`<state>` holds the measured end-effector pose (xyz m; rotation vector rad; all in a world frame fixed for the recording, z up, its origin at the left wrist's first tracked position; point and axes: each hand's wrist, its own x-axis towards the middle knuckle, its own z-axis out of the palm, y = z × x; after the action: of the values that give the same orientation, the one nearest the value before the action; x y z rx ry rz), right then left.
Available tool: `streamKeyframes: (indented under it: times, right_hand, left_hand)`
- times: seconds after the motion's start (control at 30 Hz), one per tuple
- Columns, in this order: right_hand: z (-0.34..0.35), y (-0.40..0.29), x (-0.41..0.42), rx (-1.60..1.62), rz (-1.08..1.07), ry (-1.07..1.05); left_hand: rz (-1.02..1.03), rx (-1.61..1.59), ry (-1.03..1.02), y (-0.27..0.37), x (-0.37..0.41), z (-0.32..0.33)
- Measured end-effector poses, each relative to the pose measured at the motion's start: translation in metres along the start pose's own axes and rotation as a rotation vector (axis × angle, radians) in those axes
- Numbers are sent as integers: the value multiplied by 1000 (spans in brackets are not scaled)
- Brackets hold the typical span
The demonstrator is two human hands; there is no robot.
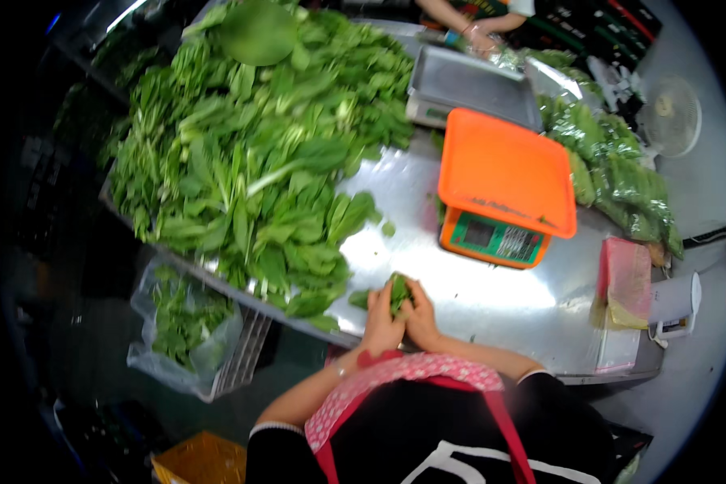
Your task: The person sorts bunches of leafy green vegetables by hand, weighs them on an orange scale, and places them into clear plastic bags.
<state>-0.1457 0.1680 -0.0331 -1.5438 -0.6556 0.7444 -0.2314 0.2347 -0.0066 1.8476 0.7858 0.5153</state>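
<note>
Both my hands meet near the front edge of a metal table, around a small bunch of leafy greens. My left hand wraps its left side, with some leaves sticking out to the left; my right hand closes on it from the right. Fingers partly hide the bunch. A large heap of leafy greens covers the table's left part. Beyond my hands stands an orange digital scale with bits of leaf on its tray, and behind it a scale with a metal tray.
Bagged greens lie at the right, near pink plastic bags and a white plastic jug. Another person's hands are across the table. A plastic-lined crate with greens stands lower left; a fan is far right.
</note>
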Motion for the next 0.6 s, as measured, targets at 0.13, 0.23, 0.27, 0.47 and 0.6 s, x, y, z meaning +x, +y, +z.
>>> streamKeyframes:
  times: [0.13, 0.23, 0.27, 0.47, 0.6]
  right_hand:
    - [-2, -8, -1, 368, 68, -107]
    - [6, -22, -1, 446, 60, -183]
    - [8, -18, 4, 553, 62, -196]
    - [32, -78, 5, 366, -173, -260]
    - [49, -107, 10, 304, -545, -385]
  left_hand:
    - [-396, -733, -152, -19, 5, 0]
    - [-458, -870, -26, 5, 2, -4]
    - [-432, -760, 51, 7, 0, -3]
    - [-161, -1052, 268, 31, 5, -23]
    - [-105, -971, 358, 62, 5, -82]
